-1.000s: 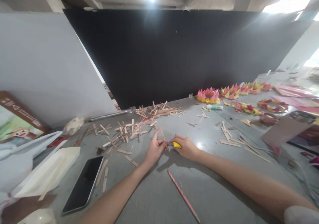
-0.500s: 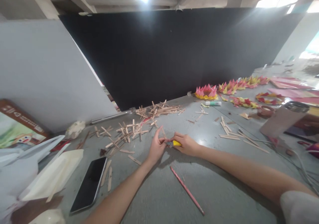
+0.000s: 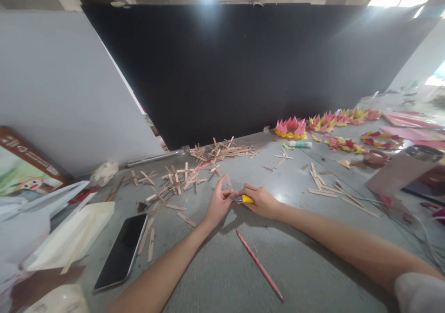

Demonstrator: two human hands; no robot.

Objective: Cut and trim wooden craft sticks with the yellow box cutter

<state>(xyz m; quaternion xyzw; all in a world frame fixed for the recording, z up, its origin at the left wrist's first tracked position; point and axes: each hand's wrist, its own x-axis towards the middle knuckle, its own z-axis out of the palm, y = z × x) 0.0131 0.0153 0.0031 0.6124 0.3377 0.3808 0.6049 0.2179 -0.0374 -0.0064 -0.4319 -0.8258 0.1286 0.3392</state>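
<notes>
gripping a yellow-handled tool [image 3: 248, 199] at the clock's centre, the right hand [image 3: 263, 202] has its fingers clamped on the handle, the tool's metal tip close to the fingertips of the left hand [image 3: 219, 205], which pinches a wooden craft stick [image 3: 229, 182]. a pink pencil-like rod [image 3: 259, 264] lies at five o'clock, a smartphone [image 3: 121, 252] at eight, crossed craft sticks [image 3: 176, 181] at ten. a pink-and-yellow paper crown [image 3: 291, 128] stands at one, a glue stick [image 3: 299, 143] near it at two, all on the grey table [image 3: 208, 276].
</notes>
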